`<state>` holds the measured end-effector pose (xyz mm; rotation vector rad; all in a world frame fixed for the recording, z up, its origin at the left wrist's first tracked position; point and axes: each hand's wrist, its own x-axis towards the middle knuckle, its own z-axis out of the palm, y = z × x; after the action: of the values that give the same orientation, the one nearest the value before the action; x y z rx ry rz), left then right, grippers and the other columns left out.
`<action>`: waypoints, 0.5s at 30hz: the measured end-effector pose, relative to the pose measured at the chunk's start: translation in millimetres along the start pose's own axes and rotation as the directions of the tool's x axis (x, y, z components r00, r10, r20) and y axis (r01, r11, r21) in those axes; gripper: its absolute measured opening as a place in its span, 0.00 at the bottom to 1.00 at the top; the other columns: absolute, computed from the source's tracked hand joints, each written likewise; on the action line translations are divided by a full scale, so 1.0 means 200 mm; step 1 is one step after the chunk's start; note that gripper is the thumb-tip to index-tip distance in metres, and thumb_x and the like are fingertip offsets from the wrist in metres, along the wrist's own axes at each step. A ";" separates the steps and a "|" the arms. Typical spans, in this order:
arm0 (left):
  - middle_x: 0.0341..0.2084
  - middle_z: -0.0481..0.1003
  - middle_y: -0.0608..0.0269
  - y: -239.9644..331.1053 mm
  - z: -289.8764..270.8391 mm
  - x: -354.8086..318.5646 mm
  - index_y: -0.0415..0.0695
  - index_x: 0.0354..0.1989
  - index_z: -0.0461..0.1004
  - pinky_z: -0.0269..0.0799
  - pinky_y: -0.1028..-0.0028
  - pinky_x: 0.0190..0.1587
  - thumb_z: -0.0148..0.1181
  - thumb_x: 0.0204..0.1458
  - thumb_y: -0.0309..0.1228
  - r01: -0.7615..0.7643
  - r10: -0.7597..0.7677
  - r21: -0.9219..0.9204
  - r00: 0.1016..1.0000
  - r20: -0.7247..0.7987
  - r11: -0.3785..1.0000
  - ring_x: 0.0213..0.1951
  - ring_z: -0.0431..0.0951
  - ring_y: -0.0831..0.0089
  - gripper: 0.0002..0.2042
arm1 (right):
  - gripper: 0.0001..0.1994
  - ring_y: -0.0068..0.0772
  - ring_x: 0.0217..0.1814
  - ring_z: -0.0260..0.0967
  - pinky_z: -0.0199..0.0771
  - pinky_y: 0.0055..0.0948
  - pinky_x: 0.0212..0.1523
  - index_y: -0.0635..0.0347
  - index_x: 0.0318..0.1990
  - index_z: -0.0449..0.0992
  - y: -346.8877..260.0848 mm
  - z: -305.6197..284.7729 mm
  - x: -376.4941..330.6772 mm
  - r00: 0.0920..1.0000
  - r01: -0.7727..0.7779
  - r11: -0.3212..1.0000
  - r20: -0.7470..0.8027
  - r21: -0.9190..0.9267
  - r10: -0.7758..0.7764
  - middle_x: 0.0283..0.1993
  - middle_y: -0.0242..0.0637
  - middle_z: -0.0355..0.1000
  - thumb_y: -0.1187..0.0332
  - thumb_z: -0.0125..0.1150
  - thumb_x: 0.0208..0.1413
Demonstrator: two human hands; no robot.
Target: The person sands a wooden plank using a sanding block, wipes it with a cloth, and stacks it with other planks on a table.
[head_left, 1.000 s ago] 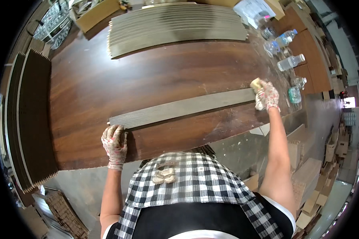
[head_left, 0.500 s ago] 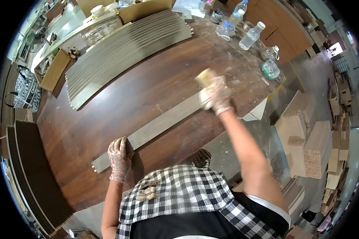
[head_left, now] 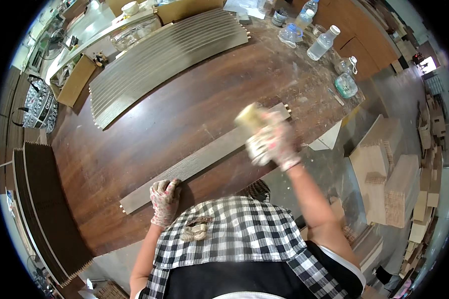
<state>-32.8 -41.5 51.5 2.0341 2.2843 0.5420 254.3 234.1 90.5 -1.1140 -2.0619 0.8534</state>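
A long narrow grey-brown wooden board (head_left: 199, 160) lies slantwise on the brown table, with pale dowel pegs showing at both ends. My left hand (head_left: 164, 200), in a patterned white glove, is at the board's near left end, its fingers curled over the near edge. Gloved as well, my right hand (head_left: 274, 142) grips a yellowish sponge-like block (head_left: 251, 117), blurred by motion, over the board's far right part. Whether the block touches the wood I cannot tell.
Several matching boards (head_left: 164, 57) lie side by side at the table's far side. Dark boards (head_left: 50, 204) are stacked at the left. Plastic bottles (head_left: 324, 44) and a green-bottomed container (head_left: 345, 85) stand at the far right corner. Pale panels (head_left: 403, 189) are piled beyond the right edge.
My right hand and the block have come nearer and slightly left, uncovering the board's far right end. My left hand still holds the near left end. The whole view has shifted slightly.
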 end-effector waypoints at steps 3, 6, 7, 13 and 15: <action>0.36 0.74 0.62 0.00 0.07 0.00 0.52 0.43 0.79 0.68 0.58 0.46 0.67 0.45 0.26 0.038 -0.046 -0.074 0.992 -0.119 0.997 0.42 0.72 0.57 0.15 | 0.16 0.36 0.34 0.78 0.82 0.35 0.32 0.54 0.54 0.78 -0.35 0.38 -0.10 0.911 0.232 0.936 0.396 -0.265 -0.113 0.42 0.45 0.75 0.59 0.60 0.61; 0.35 0.74 0.62 0.00 0.07 0.00 0.52 0.42 0.80 0.68 0.59 0.45 0.66 0.45 0.24 0.040 -0.054 -0.105 0.989 -0.139 0.994 0.40 0.72 0.57 0.14 | 0.17 0.31 0.29 0.75 0.79 0.29 0.26 0.55 0.51 0.76 -0.41 0.49 -0.05 0.830 0.430 0.837 0.513 -0.338 -0.220 0.42 0.46 0.73 0.55 0.56 0.64; 0.35 0.74 0.62 -0.01 0.06 -0.01 0.52 0.42 0.79 0.69 0.59 0.45 0.65 0.45 0.23 0.037 -0.052 -0.104 0.988 -0.146 0.994 0.40 0.72 0.57 0.14 | 0.16 0.30 0.31 0.75 0.79 0.27 0.28 0.57 0.51 0.76 -0.34 0.47 -0.01 0.823 0.427 0.844 0.528 -0.325 -0.212 0.43 0.45 0.74 0.56 0.54 0.65; 0.35 0.75 0.62 0.00 0.09 -0.02 0.52 0.43 0.79 0.68 0.60 0.44 0.63 0.46 0.22 0.043 -0.066 -0.121 0.979 -0.192 0.992 0.39 0.72 0.58 0.15 | 0.17 0.38 0.46 0.75 0.77 0.33 0.47 0.53 0.54 0.76 0.60 -0.25 0.28 0.973 -0.125 0.928 0.141 -0.352 0.184 0.51 0.44 0.75 0.58 0.52 0.63; 0.36 0.75 0.62 0.00 0.08 -0.02 0.51 0.44 0.79 0.68 0.60 0.45 0.62 0.46 0.21 0.050 -0.073 -0.128 0.982 -0.177 0.991 0.40 0.73 0.57 0.15 | 0.21 0.51 0.54 0.74 0.75 0.43 0.55 0.44 0.58 0.76 0.59 -0.52 0.36 0.976 -0.167 0.649 -0.030 -0.742 0.217 0.56 0.49 0.74 0.52 0.58 0.60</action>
<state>-29.3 -41.0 36.6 1.9233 2.3350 0.8735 357.1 372.6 75.5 -1.7760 -2.4474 0.0714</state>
